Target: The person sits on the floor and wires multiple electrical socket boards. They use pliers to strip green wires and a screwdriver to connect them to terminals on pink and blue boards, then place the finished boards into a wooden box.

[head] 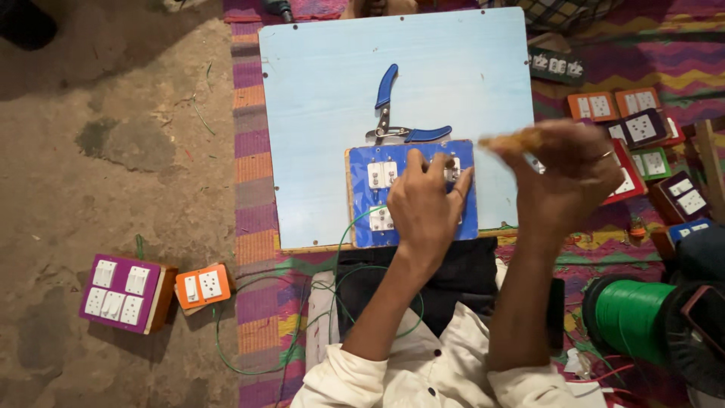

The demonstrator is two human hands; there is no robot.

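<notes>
A blue switchboard [362, 198] with white switches and sockets lies on the near edge of a pale blue board [332, 83]. My left hand [427, 208] presses down on the switchboard's middle, fingers spread over it. Raised to the right of it, my right hand [566, 177] is closed around an orange-handled tool [513, 141], blurred by motion; its tip is not visible. Blue-handled pliers [393, 113] lie open on the board just beyond the switchboard.
A purple switch box [117, 293] and a small orange one [202, 285] sit on the dirt floor at left. Several more switch boxes [642, 128] lie on the striped mat at right. A green wire spool [630, 317] stands at lower right; green wire [249, 355] loops near my lap.
</notes>
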